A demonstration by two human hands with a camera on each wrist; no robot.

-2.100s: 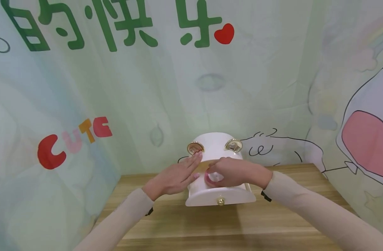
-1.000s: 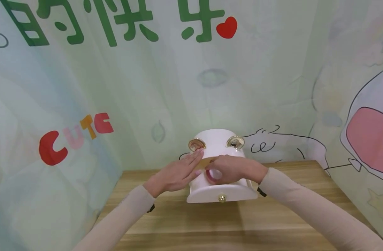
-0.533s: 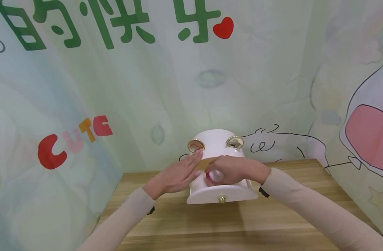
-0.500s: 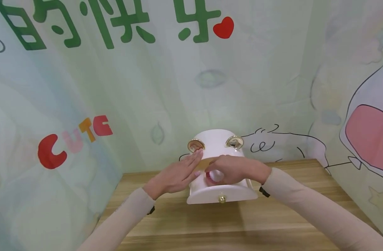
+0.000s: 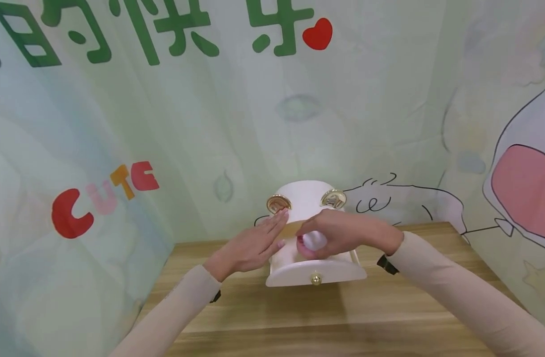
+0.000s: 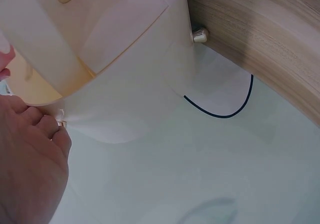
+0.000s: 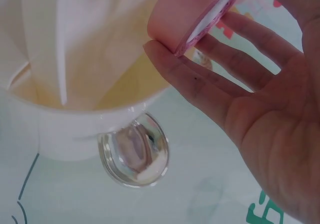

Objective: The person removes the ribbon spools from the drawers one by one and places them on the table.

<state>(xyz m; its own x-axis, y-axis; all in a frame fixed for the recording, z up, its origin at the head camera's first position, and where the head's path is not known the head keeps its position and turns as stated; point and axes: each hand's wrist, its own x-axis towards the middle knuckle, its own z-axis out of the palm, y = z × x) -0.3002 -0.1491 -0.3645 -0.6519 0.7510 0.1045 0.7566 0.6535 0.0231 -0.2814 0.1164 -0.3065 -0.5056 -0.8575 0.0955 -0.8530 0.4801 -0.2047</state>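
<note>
A glossy white container [image 5: 307, 196] with gold round ears stands on the table, its front panel [image 5: 299, 275] tipped out below an opening. My right hand [image 5: 339, 233] pinches a short pink cylinder [image 7: 187, 11] with a flat white face and a crinkled edge, above the opening. In the right wrist view the thumb and fingertips grip its sides. My left hand [image 5: 250, 248] rests at the container's left side, fingers straight and together, tips by the left gold ear [image 5: 278, 204], thumb near the opening. Cream-coloured inner walls show in the left wrist view.
The wooden table [image 5: 254, 322] runs forward from a printed fabric backdrop [image 5: 236, 129] with green characters and a red heart. A gold knob [image 5: 316, 279] sits on the container's front panel. A gold foot [image 6: 200, 35] shows beneath it.
My right hand has shifted slightly right and up with the pink cylinder in it. The left hand and the container have stayed in place.
</note>
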